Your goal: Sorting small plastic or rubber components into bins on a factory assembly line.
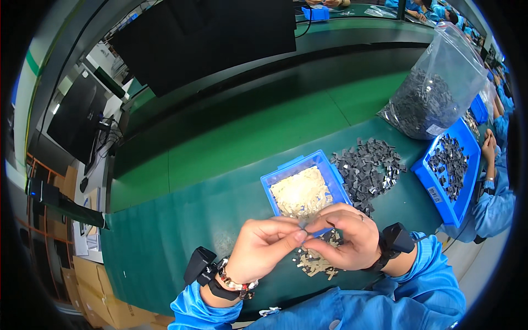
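In front of my chest, both hands meet with their fingertips nearly touching. My left hand is closed in a pinch on a small grey piece, partly hidden by the fingers. Closed too, my right hand grips a slim blue tool whose kind I cannot make out. Just beyond the hands stands a blue bin filled with small cream-coloured pieces. Under my right hand lies a scattered pile of small beige and dark pieces, partly covered by that hand.
A heap of dark grey pieces lies right of the bin. Farther right are a blue tray of dark pieces and a large clear bag of them. A black monitor hangs over the green table. A co-worker's sleeve is at right.
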